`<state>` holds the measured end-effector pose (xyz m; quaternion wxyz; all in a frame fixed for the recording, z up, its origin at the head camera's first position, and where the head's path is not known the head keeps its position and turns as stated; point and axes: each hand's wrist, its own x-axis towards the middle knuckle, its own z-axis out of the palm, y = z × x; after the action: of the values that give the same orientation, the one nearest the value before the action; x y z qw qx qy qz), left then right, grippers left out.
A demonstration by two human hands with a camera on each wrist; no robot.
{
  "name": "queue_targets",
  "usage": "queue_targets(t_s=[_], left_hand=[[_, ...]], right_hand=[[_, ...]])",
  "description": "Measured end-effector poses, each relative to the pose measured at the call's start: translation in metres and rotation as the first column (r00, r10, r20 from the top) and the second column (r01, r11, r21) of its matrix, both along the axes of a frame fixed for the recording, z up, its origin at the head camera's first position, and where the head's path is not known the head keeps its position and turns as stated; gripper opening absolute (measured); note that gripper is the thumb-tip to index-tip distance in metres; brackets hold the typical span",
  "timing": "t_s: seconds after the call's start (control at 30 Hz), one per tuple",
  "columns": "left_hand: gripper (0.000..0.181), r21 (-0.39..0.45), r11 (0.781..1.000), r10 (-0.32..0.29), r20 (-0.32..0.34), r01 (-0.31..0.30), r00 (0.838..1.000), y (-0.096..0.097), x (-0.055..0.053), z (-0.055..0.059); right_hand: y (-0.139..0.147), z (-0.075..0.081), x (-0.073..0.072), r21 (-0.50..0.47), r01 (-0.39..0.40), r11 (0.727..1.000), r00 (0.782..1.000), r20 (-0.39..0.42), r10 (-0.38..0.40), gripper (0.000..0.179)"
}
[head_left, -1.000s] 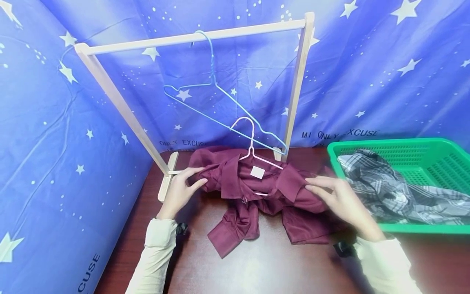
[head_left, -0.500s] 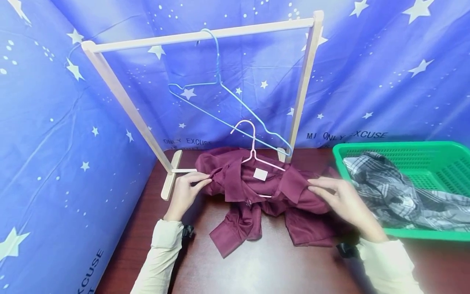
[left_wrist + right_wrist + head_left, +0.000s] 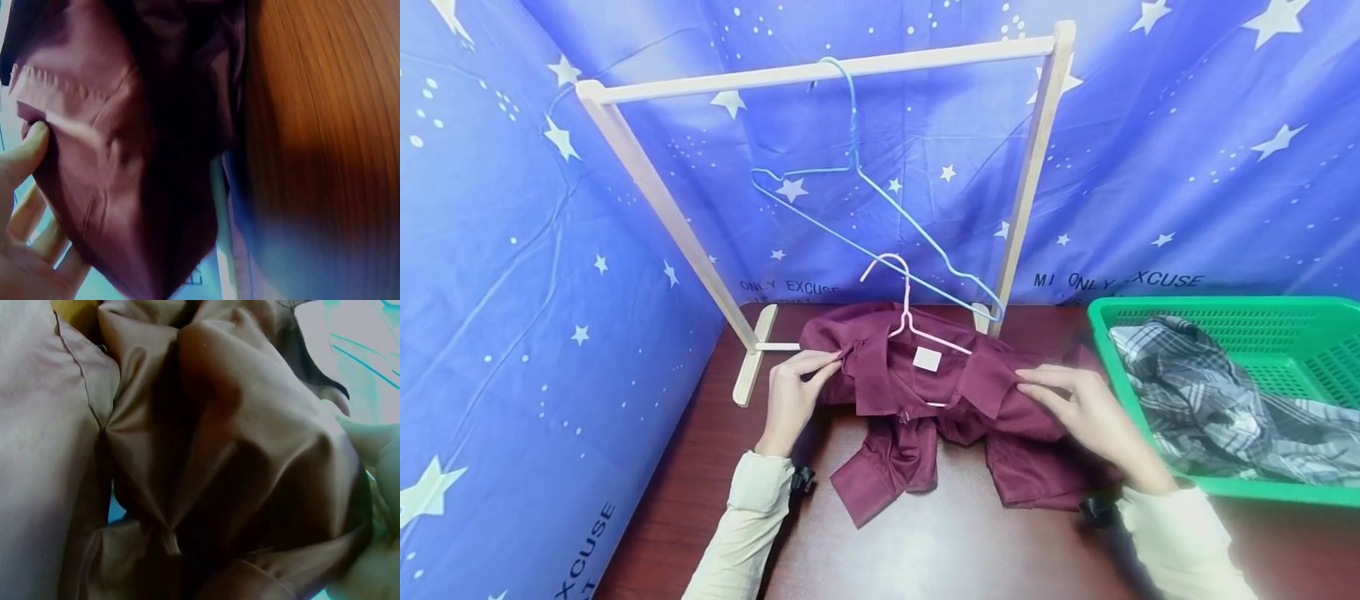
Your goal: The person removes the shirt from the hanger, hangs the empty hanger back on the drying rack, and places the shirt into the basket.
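A maroon shirt (image 3: 880, 375) with its collar spread lies over the table under the rack, one cuff hanging toward the front. A pink wire hanger (image 3: 906, 300) sits inside its neck opening, hook sticking up and curving left; its arms are mostly hidden by cloth. At the shirt's left shoulder my left hand (image 3: 792, 396) pinches the fabric between thumb and fingers, and the left wrist view shows the thumb on a gathered seam (image 3: 62, 119). My right hand (image 3: 1078, 408) pinches the opposite shoulder, just outside the collar.
Behind the shirt stands a wooden rack (image 3: 827, 71), with a blue wire hanger (image 3: 853, 150) hooked on its bar and dangling above the pink hook. To the right, a green basket (image 3: 1097, 333) holds a grey plaid garment (image 3: 1202, 392). Blue star-printed cloth encloses the back and left side.
The view has shifted slightly, moving the rack and basket rightward in the picture. Relative to the rack, the shirt, pink hanger and right hand have moved a little left. Both hands keep their pinch.
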<state>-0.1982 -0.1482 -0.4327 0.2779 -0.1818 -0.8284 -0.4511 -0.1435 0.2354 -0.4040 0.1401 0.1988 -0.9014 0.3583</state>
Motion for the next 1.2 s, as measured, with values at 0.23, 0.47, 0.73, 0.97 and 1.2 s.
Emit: queue_targets(t_s=[0.23, 0.47, 0.73, 0.97, 1.2], left_hand=[[0.015, 0.092, 0.994, 0.049, 0.012, -0.050, 0.999, 0.021, 0.001, 0.002], [0.014, 0.128, 0.986, 0.109, 0.004, -0.109, 0.994, 0.036, 0.003, 0.007], [0.017, 0.096, 0.986, 0.137, -0.002, -0.136, 0.991, 0.057, 0.006, 0.013], [0.024, 0.058, 0.989, 0.131, 0.030, -0.132, 0.991, 0.063, 0.009, 0.017], [0.027, 0.065, 0.997, 0.022, 0.108, -0.029, 0.994, 0.064, 0.013, 0.028]], right_hand=[[-0.005, -0.004, -0.004, -0.010, -0.026, 1.000, 1.000, -0.015, 0.026, 0.027], [-0.009, -0.006, -0.005, -0.006, -0.040, 0.999, 0.999, -0.035, 0.040, 0.027], [-0.013, -0.002, -0.005, 0.015, -0.023, 1.000, 1.000, -0.017, 0.023, 0.027], [-0.012, -0.005, -0.007, 0.023, -0.013, 1.000, 1.000, -0.021, 0.013, 0.026], [-0.009, -0.008, -0.005, 0.003, -0.024, 1.000, 1.000, 0.000, 0.024, 0.026]])
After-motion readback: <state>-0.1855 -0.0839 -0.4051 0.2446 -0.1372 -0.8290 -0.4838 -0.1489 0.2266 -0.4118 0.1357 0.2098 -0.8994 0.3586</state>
